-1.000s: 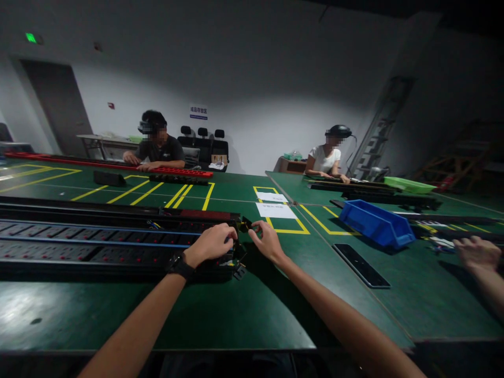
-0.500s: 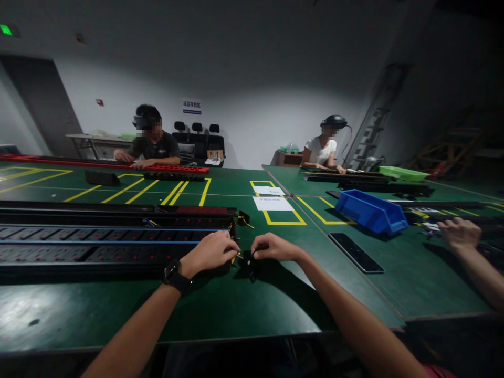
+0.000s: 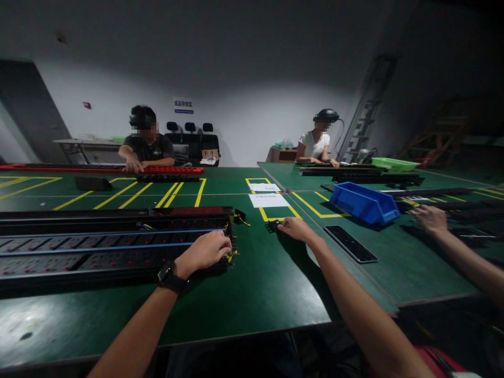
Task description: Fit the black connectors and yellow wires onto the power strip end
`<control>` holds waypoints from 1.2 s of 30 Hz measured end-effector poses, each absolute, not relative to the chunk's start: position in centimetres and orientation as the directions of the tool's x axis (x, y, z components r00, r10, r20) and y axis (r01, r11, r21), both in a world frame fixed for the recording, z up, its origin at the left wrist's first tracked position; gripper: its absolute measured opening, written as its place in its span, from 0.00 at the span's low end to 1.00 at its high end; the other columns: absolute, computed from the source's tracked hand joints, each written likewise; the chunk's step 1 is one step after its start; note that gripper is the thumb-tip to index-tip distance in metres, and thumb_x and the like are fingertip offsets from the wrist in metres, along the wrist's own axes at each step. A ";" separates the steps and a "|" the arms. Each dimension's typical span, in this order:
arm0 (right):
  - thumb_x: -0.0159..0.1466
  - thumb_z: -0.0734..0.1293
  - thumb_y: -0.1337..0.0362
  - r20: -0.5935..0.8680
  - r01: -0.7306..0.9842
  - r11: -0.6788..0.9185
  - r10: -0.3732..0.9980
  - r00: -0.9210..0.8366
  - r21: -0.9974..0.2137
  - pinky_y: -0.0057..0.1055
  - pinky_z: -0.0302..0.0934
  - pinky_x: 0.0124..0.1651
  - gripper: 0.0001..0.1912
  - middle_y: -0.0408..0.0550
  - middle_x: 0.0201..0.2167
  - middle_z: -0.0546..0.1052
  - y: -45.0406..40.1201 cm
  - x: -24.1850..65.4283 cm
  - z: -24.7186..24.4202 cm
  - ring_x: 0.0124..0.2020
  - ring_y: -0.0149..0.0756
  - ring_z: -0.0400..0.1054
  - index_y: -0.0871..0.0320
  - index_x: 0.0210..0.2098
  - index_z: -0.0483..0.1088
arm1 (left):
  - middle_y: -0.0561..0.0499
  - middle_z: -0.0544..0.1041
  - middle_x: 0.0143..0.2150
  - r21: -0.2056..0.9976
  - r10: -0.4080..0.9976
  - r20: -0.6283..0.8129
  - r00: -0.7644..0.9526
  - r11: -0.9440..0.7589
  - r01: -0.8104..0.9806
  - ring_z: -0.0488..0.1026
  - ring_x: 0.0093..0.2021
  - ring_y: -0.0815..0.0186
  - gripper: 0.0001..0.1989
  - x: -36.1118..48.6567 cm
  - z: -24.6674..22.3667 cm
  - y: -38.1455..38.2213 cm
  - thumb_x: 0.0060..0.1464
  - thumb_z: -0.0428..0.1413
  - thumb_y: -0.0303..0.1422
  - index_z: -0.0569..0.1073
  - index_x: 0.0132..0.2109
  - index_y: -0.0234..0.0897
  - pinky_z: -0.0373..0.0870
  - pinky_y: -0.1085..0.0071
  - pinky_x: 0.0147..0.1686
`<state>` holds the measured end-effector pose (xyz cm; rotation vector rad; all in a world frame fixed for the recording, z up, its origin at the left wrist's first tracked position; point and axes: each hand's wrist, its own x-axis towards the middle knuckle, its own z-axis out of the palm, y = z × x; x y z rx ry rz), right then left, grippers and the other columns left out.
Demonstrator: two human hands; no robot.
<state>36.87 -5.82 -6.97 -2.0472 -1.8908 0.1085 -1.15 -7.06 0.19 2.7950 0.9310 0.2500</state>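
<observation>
Right grip (image 3: 297, 229) narrow, pinching a small black piece (image 3: 272, 226); I can't tell whether that touches the bench (image 3: 268, 299). Left grip (image 3: 208, 253) curled at the right end of the long black unit (image 3: 118, 258), by yellow wires (image 3: 233, 256); can't tell from here if it holds anything. Bench is green, shiny, with yellow lines (image 3: 200, 193) and paper sheets (image 3: 269, 200) just beyond the small piece. To the right I see a phone (image 3: 349, 243), a blue bin (image 3: 354, 206), a co-worker's hand (image 3: 432, 218). Far side: person in dark shirt (image 3: 157, 149), person in white (image 3: 315, 147), black seats (image 3: 191, 144), pale wall (image 3: 236, 79), dim room. Long unit sits near left, long axis left-right, wired end pointing right, other end out of my view. Looks: black housing, dark segments dotted red, two blue strips (image 3: 118, 248) lengthwise. Small piece: dark, gappy outline, too small for more.
</observation>
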 end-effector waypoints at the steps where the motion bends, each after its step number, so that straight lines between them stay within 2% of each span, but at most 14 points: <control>1: 0.66 0.65 0.53 0.179 0.959 -0.052 0.978 0.105 -0.279 0.31 0.52 0.33 0.17 0.54 0.32 0.79 -5.8 36.7 -7.0 0.32 0.39 0.71 0.60 0.37 0.78 | 0.46 0.77 0.42 0.219 0.607 0.100 0.788 -0.786 0.578 0.73 0.43 0.61 0.15 -1.2 0.3 -7.1 0.64 0.49 0.37 0.80 0.42 0.40 0.67 0.68 0.43; 5: 0.68 0.64 0.55 0.174 0.976 -0.079 0.978 0.115 -0.202 0.31 0.54 0.36 0.16 0.55 0.34 0.79 -6.0 36.0 -6.8 0.34 0.40 0.71 0.60 0.40 0.78 | 0.46 0.77 0.39 0.158 0.623 0.130 0.771 -0.781 0.604 0.73 0.39 0.62 0.18 -1.0 0.6 -7.8 0.66 0.48 0.40 0.80 0.38 0.38 0.66 0.68 0.39; 10: 0.69 0.63 0.56 0.153 0.979 -0.120 0.977 0.146 -0.167 0.32 0.54 0.35 0.17 0.58 0.32 0.78 -6.5 34.9 -6.1 0.34 0.41 0.72 0.63 0.37 0.77 | 0.46 0.77 0.34 0.049 0.635 0.176 0.753 -0.769 0.637 0.73 0.35 0.62 0.25 -0.5 0.6 -8.9 0.65 0.47 0.49 0.79 0.34 0.37 0.65 0.68 0.35; 13: 0.69 0.63 0.57 0.161 0.974 -0.150 0.971 0.178 -0.171 0.33 0.54 0.36 0.17 0.60 0.33 0.77 -6.9 34.2 -5.8 0.35 0.42 0.72 0.64 0.36 0.77 | 0.46 0.77 0.34 -0.015 0.648 0.195 0.736 -0.749 0.663 0.74 0.37 0.60 0.22 -0.2 0.3 -9.5 0.62 0.51 0.49 0.78 0.34 0.37 0.65 0.68 0.34; 17: 0.68 0.65 0.57 0.203 0.961 -0.195 0.951 0.234 -0.194 0.34 0.57 0.37 0.14 0.61 0.35 0.77 -7.3 33.7 -5.3 0.37 0.44 0.72 0.63 0.39 0.75 | 0.46 0.77 0.36 -0.071 0.665 0.206 0.718 -0.721 0.689 0.74 0.37 0.59 0.13 0.1 -0.1 -10.2 0.59 0.53 0.41 0.76 0.34 0.36 0.65 0.68 0.32; 19: 0.68 0.66 0.57 0.279 0.958 -0.162 0.933 0.227 -0.237 0.33 0.58 0.37 0.12 0.59 0.38 0.77 -7.5 33.1 -4.8 0.37 0.43 0.71 0.61 0.42 0.73 | 0.47 0.77 0.37 -0.063 0.673 0.208 0.709 -0.714 0.697 0.75 0.37 0.60 0.10 0.2 -0.2 -10.4 0.57 0.53 0.36 0.75 0.34 0.37 0.64 0.69 0.31; 21: 0.67 0.66 0.59 0.365 0.942 -0.023 0.918 0.153 -0.335 0.31 0.58 0.36 0.10 0.54 0.36 0.77 -7.7 31.9 -4.3 0.36 0.40 0.70 0.59 0.43 0.72 | 0.48 0.77 0.37 -0.040 0.675 0.208 0.708 -0.717 0.696 0.75 0.37 0.60 0.08 0.3 -0.3 -10.5 0.57 0.52 0.34 0.74 0.34 0.37 0.64 0.69 0.31; 24: 0.68 0.64 0.58 0.405 0.782 0.312 0.910 -0.083 -0.540 0.29 0.58 0.33 0.11 0.47 0.29 0.75 -8.6 28.8 -3.6 0.29 0.34 0.67 0.59 0.39 0.73 | 0.48 0.78 0.38 -0.020 0.674 0.206 0.709 -0.721 0.692 0.75 0.38 0.60 0.07 0.3 -0.2 -10.6 0.56 0.52 0.34 0.74 0.35 0.37 0.64 0.69 0.31; 27: 0.65 0.68 0.57 0.337 0.548 0.503 0.862 -0.379 -0.669 0.28 0.61 0.35 0.12 0.45 0.32 0.77 -9.7 25.4 -3.5 0.31 0.33 0.68 0.59 0.42 0.75 | 0.46 0.78 0.38 -0.020 0.691 0.198 0.695 -0.706 0.708 0.76 0.38 0.59 0.09 0.3 0.0 -10.6 0.56 0.53 0.35 0.75 0.35 0.37 0.65 0.69 0.32; 29: 0.62 0.71 0.58 0.300 0.447 0.535 0.815 -0.495 -0.717 0.29 0.64 0.39 0.13 0.47 0.38 0.79 -10.2 23.8 -3.7 0.35 0.34 0.70 0.58 0.43 0.75 | 0.45 0.78 0.37 -0.020 0.704 0.179 0.687 -0.695 0.718 0.76 0.38 0.58 0.10 0.2 0.0 -10.7 0.56 0.53 0.36 0.76 0.34 0.37 0.65 0.68 0.33; 31: 0.60 0.73 0.59 0.281 0.395 0.523 0.803 -0.526 -0.755 0.30 0.65 0.41 0.15 0.48 0.41 0.79 -10.5 22.8 -4.0 0.37 0.34 0.71 0.58 0.44 0.76 | 0.45 0.78 0.36 -0.018 0.712 0.165 0.683 -0.690 0.723 0.76 0.38 0.58 0.10 0.1 0.0 -10.7 0.56 0.53 0.36 0.77 0.34 0.37 0.66 0.68 0.34; 36: 0.60 0.73 0.60 0.290 0.377 0.494 0.827 -0.481 -0.783 0.31 0.65 0.42 0.11 0.47 0.38 0.80 -10.4 22.0 -4.6 0.36 0.35 0.71 0.59 0.40 0.77 | 0.44 0.79 0.39 -0.021 0.716 0.173 0.677 -0.684 0.729 0.77 0.39 0.57 0.10 0.1 0.1 -10.8 0.56 0.52 0.37 0.77 0.36 0.38 0.66 0.67 0.33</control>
